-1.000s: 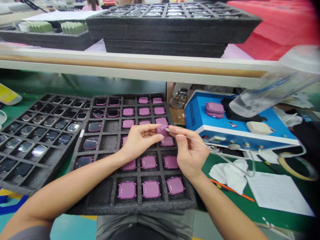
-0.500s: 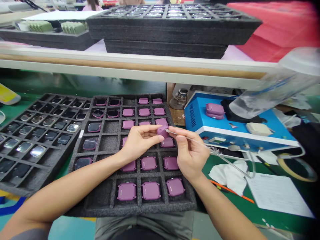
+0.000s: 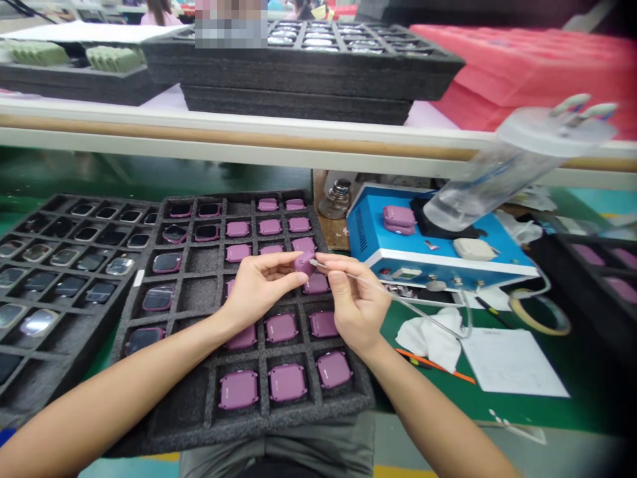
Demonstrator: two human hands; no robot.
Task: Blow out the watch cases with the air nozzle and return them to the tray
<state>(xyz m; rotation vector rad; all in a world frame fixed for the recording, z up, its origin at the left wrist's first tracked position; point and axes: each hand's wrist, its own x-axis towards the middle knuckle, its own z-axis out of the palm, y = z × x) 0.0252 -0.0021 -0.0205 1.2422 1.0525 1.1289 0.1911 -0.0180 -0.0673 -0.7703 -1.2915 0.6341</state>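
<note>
Watch cases (image 3: 287, 383) in foam tray (image 3: 200, 295); second tray (image 3: 37, 382) left; control box (image 3: 408, 248) right; cloth (image 3: 432, 335), paper sheet (image 3: 515, 365) before box; tray stack (image 3: 298, 76) on shelf (image 3: 298, 153) behind.

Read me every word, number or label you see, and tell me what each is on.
No text is readable.
Purple cases in the black tray: pale marks on some, too small to read.
White sheet at right: faint lines, too blurred to read.
White tag on the tray's edge: no lettering discernible.
</note>
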